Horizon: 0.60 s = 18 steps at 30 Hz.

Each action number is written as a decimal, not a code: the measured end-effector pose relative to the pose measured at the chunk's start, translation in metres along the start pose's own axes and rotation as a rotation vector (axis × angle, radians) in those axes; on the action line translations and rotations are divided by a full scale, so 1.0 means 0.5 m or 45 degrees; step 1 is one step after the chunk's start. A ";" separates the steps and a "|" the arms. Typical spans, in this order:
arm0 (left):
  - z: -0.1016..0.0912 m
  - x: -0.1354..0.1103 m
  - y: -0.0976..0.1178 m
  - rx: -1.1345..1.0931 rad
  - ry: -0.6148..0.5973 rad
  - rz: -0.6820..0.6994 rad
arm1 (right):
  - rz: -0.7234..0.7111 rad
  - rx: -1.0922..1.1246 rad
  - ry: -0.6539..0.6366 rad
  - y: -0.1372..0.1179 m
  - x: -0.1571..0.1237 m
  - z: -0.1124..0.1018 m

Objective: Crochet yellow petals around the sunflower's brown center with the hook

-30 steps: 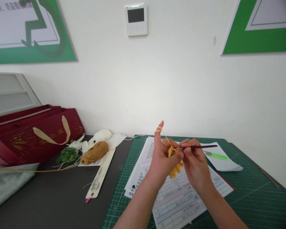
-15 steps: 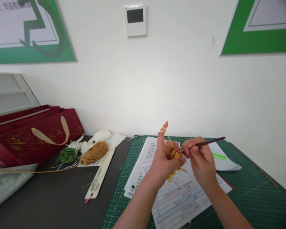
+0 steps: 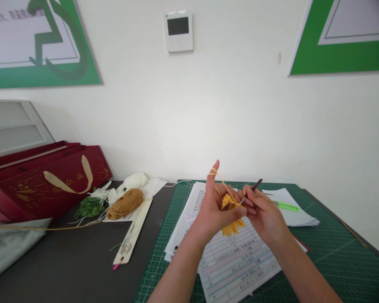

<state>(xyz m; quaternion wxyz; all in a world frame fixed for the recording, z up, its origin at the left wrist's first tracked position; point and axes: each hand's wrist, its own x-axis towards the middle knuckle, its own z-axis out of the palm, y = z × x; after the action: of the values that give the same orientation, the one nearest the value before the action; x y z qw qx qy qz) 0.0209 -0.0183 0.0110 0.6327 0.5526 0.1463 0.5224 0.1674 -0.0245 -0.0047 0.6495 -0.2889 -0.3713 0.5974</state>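
My left hand [image 3: 215,208] pinches a small yellow crochet piece [image 3: 231,219] between thumb and fingers, above printed papers [image 3: 236,261]. Its index finger points up with yellow yarn [image 3: 222,183] wrapped round it, and the strand runs down to the piece. My right hand [image 3: 265,214] grips a dark crochet hook [image 3: 252,189], whose tip is at the top of the crochet piece and whose handle points up and away. The two hands touch over the piece.
A green cutting mat [image 3: 334,256] covers the right of the dark table [image 3: 66,265]. Green snips [image 3: 286,206] lie on paper behind my right hand. To the left lie a brown yarn skein [image 3: 125,203], green and white yarn, a long bookmark-like strip [image 3: 133,229] and a red gift bag [image 3: 50,181].
The hook's handle has swung from pointing right to pointing up and away, and my right hand has closed in on the left. The crochet piece has turned slightly in my left hand.
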 end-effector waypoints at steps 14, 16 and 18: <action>-0.028 -0.005 0.034 0.011 -0.131 -0.174 | 0.228 0.022 0.014 -0.003 0.010 -0.017; -0.026 -0.003 0.031 0.043 -0.102 -0.177 | 0.219 0.015 0.031 -0.001 0.012 -0.019; -0.023 -0.001 0.026 0.065 -0.063 -0.172 | 0.185 -0.002 0.049 0.000 0.012 -0.019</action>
<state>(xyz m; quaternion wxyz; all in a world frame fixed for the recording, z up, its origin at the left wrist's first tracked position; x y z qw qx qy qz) 0.0054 -0.0147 0.0179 0.6557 0.5701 0.1809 0.4607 0.1754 -0.0179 -0.0094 0.6111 -0.3273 -0.3372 0.6370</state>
